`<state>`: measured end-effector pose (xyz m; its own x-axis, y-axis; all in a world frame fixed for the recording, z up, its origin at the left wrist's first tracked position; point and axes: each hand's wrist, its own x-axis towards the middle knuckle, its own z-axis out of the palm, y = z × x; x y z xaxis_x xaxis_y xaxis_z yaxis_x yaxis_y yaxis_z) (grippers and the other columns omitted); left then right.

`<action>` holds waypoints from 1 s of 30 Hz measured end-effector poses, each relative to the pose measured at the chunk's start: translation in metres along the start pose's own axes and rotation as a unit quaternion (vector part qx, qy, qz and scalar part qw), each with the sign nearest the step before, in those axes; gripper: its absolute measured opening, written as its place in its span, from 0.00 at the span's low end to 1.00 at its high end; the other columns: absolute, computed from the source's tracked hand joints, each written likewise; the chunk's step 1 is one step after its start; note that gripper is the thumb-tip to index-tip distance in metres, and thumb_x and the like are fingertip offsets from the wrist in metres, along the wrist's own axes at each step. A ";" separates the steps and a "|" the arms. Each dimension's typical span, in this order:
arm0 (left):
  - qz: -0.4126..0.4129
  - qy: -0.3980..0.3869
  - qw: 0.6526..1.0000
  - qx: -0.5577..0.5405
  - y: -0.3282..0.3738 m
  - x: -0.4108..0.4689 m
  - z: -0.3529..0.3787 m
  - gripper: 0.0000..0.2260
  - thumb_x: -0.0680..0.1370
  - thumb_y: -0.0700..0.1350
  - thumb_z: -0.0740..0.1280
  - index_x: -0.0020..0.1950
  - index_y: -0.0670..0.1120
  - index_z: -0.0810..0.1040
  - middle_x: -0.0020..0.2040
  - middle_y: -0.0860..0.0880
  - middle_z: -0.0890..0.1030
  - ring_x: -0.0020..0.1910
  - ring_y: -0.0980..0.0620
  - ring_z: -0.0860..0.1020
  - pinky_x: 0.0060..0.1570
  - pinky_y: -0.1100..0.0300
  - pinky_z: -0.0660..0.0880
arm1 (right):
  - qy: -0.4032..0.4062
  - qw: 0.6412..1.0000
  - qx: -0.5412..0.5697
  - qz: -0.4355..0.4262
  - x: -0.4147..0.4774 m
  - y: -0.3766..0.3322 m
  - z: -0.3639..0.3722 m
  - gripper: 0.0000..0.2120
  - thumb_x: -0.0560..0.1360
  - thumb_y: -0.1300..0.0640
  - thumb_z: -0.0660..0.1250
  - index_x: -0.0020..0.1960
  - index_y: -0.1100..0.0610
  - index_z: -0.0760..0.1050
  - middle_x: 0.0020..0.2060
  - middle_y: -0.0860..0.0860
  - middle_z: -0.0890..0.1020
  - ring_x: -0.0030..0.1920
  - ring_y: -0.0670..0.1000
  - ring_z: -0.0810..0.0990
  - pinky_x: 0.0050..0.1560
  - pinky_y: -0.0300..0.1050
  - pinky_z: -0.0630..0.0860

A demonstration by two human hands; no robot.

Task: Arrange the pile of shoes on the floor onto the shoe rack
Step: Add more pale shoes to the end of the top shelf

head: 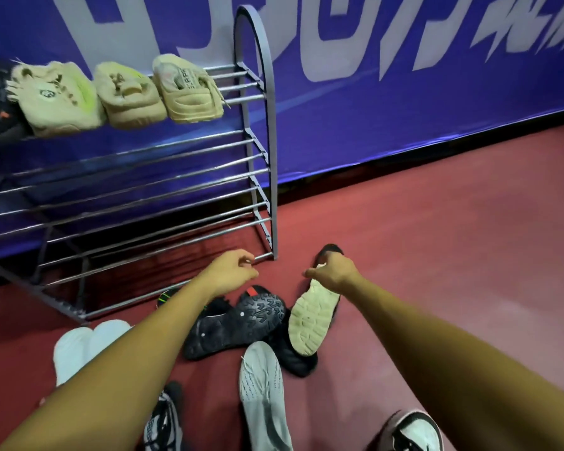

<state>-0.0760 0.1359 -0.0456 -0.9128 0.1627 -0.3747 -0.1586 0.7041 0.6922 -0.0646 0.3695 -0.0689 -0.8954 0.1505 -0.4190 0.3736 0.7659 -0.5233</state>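
Above the shoe pile, right hand grips a black shoe.

Sports hall, likely: red rubbery floor, blue printed banner along wall, metal shoe rack.

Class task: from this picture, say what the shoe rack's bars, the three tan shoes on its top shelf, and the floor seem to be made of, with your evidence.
Rack bars: likely metal tubing, shiny with bright streak reflections.
Tan shoes: soft fabric, perhaps knit or suede; matte, fuzzy, frayed edges.
Floor: dark red, matte, even surface; possibly rubber or vinyl sports flooring, uncertain.
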 end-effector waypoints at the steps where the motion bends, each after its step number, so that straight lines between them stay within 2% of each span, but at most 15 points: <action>1: -0.006 -0.017 1.000 0.012 -0.002 0.005 0.010 0.18 0.76 0.44 0.71 0.66 0.47 0.76 0.59 0.48 0.80 0.57 0.49 0.79 0.54 0.61 0.73 | -0.005 1.000 0.002 0.008 0.002 0.007 0.006 0.24 0.73 0.42 0.72 0.57 0.61 0.79 0.55 0.56 0.83 0.56 0.58 0.80 0.49 0.43 0.74; 4: -0.011 -0.064 0.997 0.046 -0.004 0.022 0.043 0.21 0.76 0.44 0.70 0.69 0.45 0.74 0.62 0.46 0.79 0.60 0.47 0.79 0.56 0.61 0.72 | -0.023 0.999 0.009 0.035 0.011 0.027 0.021 0.17 0.74 0.45 0.71 0.52 0.59 0.77 0.49 0.55 0.80 0.54 0.57 0.79 0.45 0.42 0.68; 7: -0.016 -0.092 0.992 0.083 -0.008 0.038 0.073 0.21 0.76 0.45 0.70 0.69 0.47 0.74 0.60 0.49 0.79 0.58 0.50 0.79 0.53 0.60 0.74 | -0.040 0.997 0.012 0.059 0.022 0.043 0.033 0.21 0.75 0.46 0.71 0.58 0.61 0.76 0.54 0.57 0.80 0.57 0.59 0.79 0.46 0.43 0.68; 9: -0.028 -0.112 0.990 0.086 -0.011 0.050 0.090 0.22 0.76 0.44 0.70 0.70 0.46 0.73 0.60 0.49 0.79 0.59 0.50 0.78 0.57 0.60 0.73 | -0.050 0.996 0.014 0.076 0.030 0.056 0.043 0.21 0.75 0.45 0.71 0.59 0.61 0.76 0.56 0.57 0.81 0.56 0.59 0.79 0.45 0.45 0.70; 11: -0.041 -0.133 0.986 0.093 -0.016 0.063 0.104 0.23 0.76 0.44 0.70 0.71 0.45 0.72 0.63 0.47 0.78 0.60 0.51 0.76 0.60 0.60 0.71 | -0.064 0.993 0.020 0.092 0.037 0.071 0.055 0.23 0.74 0.45 0.71 0.62 0.59 0.75 0.58 0.57 0.81 0.57 0.59 0.80 0.45 0.45 0.71; 13: -0.049 -0.145 0.983 0.099 -0.021 0.074 0.116 0.24 0.76 0.44 0.70 0.72 0.44 0.71 0.61 0.48 0.77 0.58 0.51 0.76 0.58 0.62 0.70 | -0.083 0.991 0.026 0.101 0.046 0.087 0.066 0.25 0.73 0.46 0.70 0.67 0.54 0.75 0.60 0.54 0.81 0.57 0.57 0.81 0.46 0.42 0.71; 16: -0.066 -0.162 0.980 0.098 -0.029 0.084 0.132 0.24 0.76 0.42 0.70 0.72 0.43 0.69 0.56 0.49 0.75 0.55 0.50 0.75 0.55 0.61 0.71 | -0.097 0.987 0.040 0.118 0.058 0.100 0.074 0.26 0.72 0.46 0.70 0.68 0.52 0.74 0.61 0.53 0.81 0.59 0.57 0.80 0.47 0.42 0.71; 19: -0.084 -0.190 0.975 0.082 -0.033 0.088 0.146 0.24 0.77 0.39 0.69 0.72 0.44 0.68 0.59 0.49 0.75 0.56 0.51 0.74 0.56 0.61 0.71 | -0.083 0.984 0.080 0.139 0.061 0.101 0.080 0.25 0.73 0.51 0.70 0.68 0.54 0.72 0.60 0.54 0.80 0.59 0.58 0.80 0.50 0.43 0.74; 22: -0.095 -0.190 0.976 0.055 -0.036 0.092 0.156 0.26 0.75 0.39 0.69 0.72 0.46 0.68 0.57 0.52 0.76 0.57 0.51 0.77 0.59 0.58 0.73 | -0.057 0.979 0.098 0.167 0.061 0.098 0.088 0.23 0.71 0.56 0.69 0.64 0.55 0.70 0.57 0.55 0.80 0.56 0.58 0.80 0.51 0.47 0.78; 25: -0.110 -0.179 0.977 0.028 -0.035 0.090 0.160 0.24 0.73 0.39 0.69 0.68 0.49 0.71 0.53 0.54 0.79 0.55 0.51 0.79 0.59 0.55 0.76 | -0.043 0.979 0.105 0.169 0.061 0.095 0.090 0.22 0.71 0.59 0.67 0.64 0.54 0.68 0.56 0.56 0.79 0.56 0.59 0.79 0.53 0.49 0.79; 27: -0.118 -0.174 0.978 0.010 -0.034 0.086 0.158 0.21 0.73 0.38 0.67 0.65 0.48 0.73 0.51 0.54 0.80 0.53 0.52 0.79 0.57 0.57 0.76 | -0.039 0.977 0.123 0.169 0.061 0.096 0.087 0.21 0.72 0.58 0.67 0.64 0.53 0.69 0.57 0.55 0.79 0.54 0.58 0.80 0.53 0.49 0.79; 30: -0.111 -0.160 0.981 -0.014 -0.030 0.078 0.147 0.22 0.73 0.34 0.65 0.66 0.46 0.75 0.51 0.53 0.80 0.52 0.54 0.79 0.50 0.62 0.76 | -0.049 0.973 0.166 0.152 0.058 0.095 0.078 0.23 0.73 0.55 0.72 0.66 0.54 0.71 0.60 0.54 0.79 0.51 0.54 0.78 0.48 0.44 0.76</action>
<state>-0.0877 0.2293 -0.1859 -0.6910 0.2189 -0.6889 -0.3550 0.7275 0.5872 -0.0622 0.4020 -0.2008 -0.7103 0.2649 -0.6521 0.6894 0.4489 -0.5685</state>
